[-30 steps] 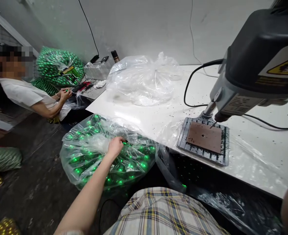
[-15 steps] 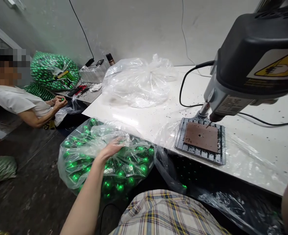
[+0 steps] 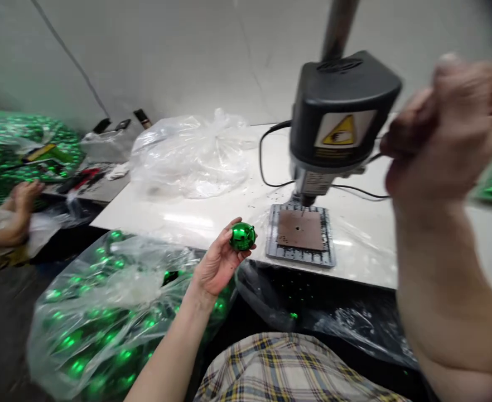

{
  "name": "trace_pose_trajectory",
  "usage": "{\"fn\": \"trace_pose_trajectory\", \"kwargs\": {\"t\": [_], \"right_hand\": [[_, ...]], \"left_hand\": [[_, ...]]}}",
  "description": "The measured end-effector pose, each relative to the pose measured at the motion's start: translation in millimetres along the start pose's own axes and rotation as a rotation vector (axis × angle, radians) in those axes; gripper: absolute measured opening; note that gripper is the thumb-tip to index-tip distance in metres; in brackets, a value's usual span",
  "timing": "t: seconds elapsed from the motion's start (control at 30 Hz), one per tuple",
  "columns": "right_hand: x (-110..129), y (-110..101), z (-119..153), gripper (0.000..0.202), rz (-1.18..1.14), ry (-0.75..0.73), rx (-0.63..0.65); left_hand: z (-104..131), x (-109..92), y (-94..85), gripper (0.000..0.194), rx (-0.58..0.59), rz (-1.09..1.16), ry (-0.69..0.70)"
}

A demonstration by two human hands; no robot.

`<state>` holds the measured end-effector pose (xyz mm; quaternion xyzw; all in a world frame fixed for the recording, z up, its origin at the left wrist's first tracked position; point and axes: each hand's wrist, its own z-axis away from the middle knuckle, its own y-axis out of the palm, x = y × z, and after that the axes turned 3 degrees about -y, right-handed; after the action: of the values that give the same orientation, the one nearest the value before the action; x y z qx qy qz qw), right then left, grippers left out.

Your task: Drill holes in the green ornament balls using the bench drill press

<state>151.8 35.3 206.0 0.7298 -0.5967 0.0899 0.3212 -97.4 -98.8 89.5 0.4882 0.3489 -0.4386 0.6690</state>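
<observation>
A shiny green ball (image 3: 242, 237) is held in the fingers of my left hand (image 3: 220, 262), palm up, just left of the drill press base. The drill press (image 3: 341, 111) stands on the white table, its bit above a brown square plate (image 3: 299, 229) with a small dark hole. My right hand (image 3: 451, 123) is raised at the right of the drill head, blurred, its fingers curled; what it grips, if anything, is hidden. A clear bag of green balls (image 3: 120, 318) lies below and left of my left hand.
A clear plastic bag (image 3: 191, 156) lies on the white table (image 3: 183, 220). At the left, a person's hands (image 3: 24, 198) are near a large bag of green balls (image 3: 15, 153). A black cable (image 3: 260, 159) loops beside the drill. More green shows at the far right.
My left hand has come out of the bag, moved right, and now holds a green ball. My right hand has come into view beside the drill head. The view has turned right.
</observation>
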Motion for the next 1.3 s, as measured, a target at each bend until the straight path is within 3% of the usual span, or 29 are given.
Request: {"fn": "trace_pose_trajectory", "kwargs": {"t": [0.07,0.17,0.27,0.4,0.57,0.73,0.97,1.13,1.3], "right_hand": [[-0.9,-1.6,-2.3,0.038,0.012,-0.036,-0.073],[-6.1,0.4,-2.6,0.041,-0.009,-0.021,-0.052],[-7.2,1.6,-2.1,0.044,0.007,-0.012,-0.041],[-3.7,1.3,-1.1,0.044,0.045,0.020,-0.044],[-2.1,1.5,-0.8,0.046,0.077,0.035,-0.030],[-2.1,2.2,-1.0,0.045,0.042,0.032,-0.045],[-2.4,1.3,-1.0,0.044,0.051,0.027,-0.030],[-3.4,1.1,-2.1,0.046,0.023,0.007,-0.029],[-3.5,0.9,-2.8,0.046,0.002,0.001,-0.022]], "left_hand": [[-25.9,16.5,18.9,0.054,0.013,0.011,0.010],[-57.7,39.1,38.0,0.058,-0.062,-0.070,0.105],[-80.4,56.7,46.7,0.060,-0.098,-0.216,0.221],[-97.2,68.6,50.9,0.061,-0.013,-0.464,0.294],[-103.2,66.6,59.8,0.054,0.041,-0.743,0.445],[-106.6,68.4,70.9,0.049,0.076,-0.864,0.547],[-110.9,84.7,81.4,0.053,-0.127,-0.738,0.446],[-110.8,86.8,86.9,0.041,-0.133,-0.866,0.593],[-109.8,89.6,86.2,0.044,-0.120,-0.911,0.664]]}}
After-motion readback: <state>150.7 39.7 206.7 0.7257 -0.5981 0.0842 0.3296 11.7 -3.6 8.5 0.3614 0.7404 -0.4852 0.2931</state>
